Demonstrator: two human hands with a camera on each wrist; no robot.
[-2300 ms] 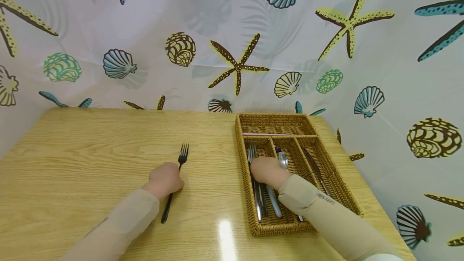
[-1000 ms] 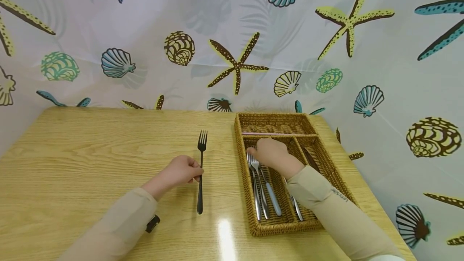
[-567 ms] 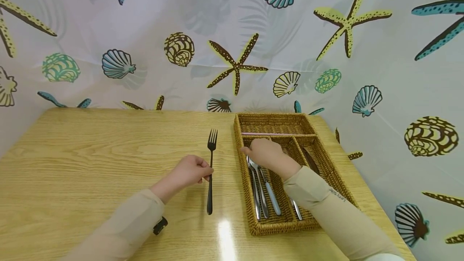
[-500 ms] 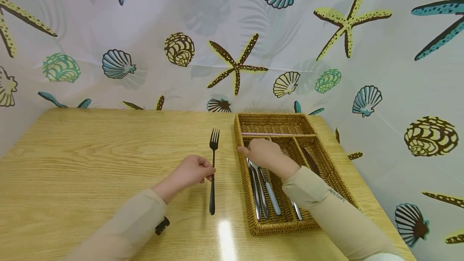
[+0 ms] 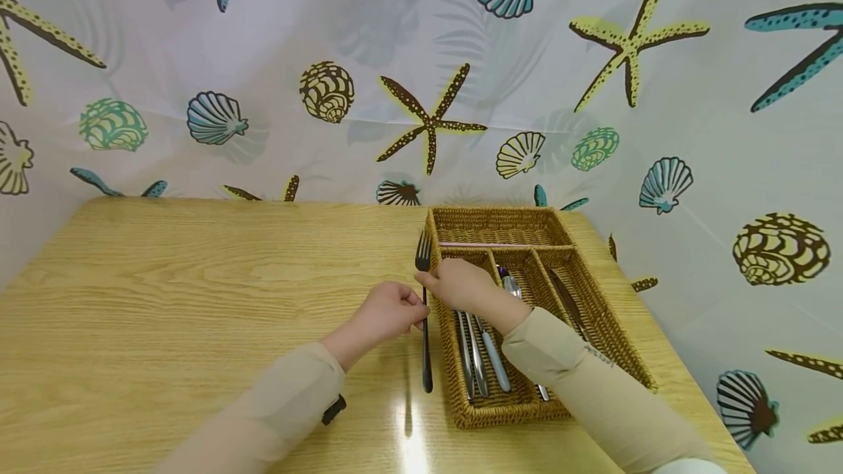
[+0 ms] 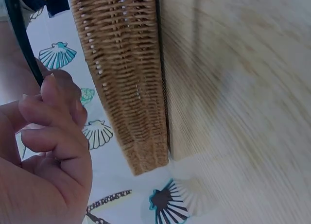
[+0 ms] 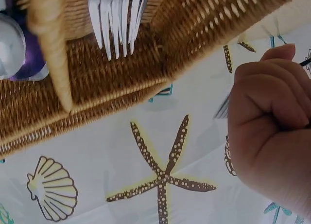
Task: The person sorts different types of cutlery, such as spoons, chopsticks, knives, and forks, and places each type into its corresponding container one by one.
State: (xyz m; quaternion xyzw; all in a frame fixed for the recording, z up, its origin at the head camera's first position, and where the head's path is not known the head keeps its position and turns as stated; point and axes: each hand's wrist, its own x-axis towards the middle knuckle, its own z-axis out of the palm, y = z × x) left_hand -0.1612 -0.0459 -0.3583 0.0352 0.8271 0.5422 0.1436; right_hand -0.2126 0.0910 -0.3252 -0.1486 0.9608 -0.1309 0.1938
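Note:
A black fork (image 5: 426, 360) is held upright-looking, tines away, along the left wall of the woven cutlery tray (image 5: 514, 411). My left hand (image 5: 388, 309) pinches its handle between thumb and fingertips; its shadow falls on the table. My right hand (image 5: 464, 287) reaches over the tray's left wall, thumb and curled fingers at the fork's neck. In the right wrist view the tines show beside the curled right hand (image 7: 267, 112). Below that hand, the left compartment holds silver forks (image 7: 116, 20) and a blue-handled piece (image 5: 495, 360).
The middle compartment holds a spoon (image 5: 514, 286) and the right one a knife (image 5: 568, 298). A thin pink stick (image 5: 487, 244) lies along the tray's back divider. The wooden table (image 5: 197, 298) ends at a seashell-patterned cloth (image 5: 369, 35).
The left hand has lifted the black fork off the table and carried it right to the tray. The right hand has left the silver forks and moved left to the black fork.

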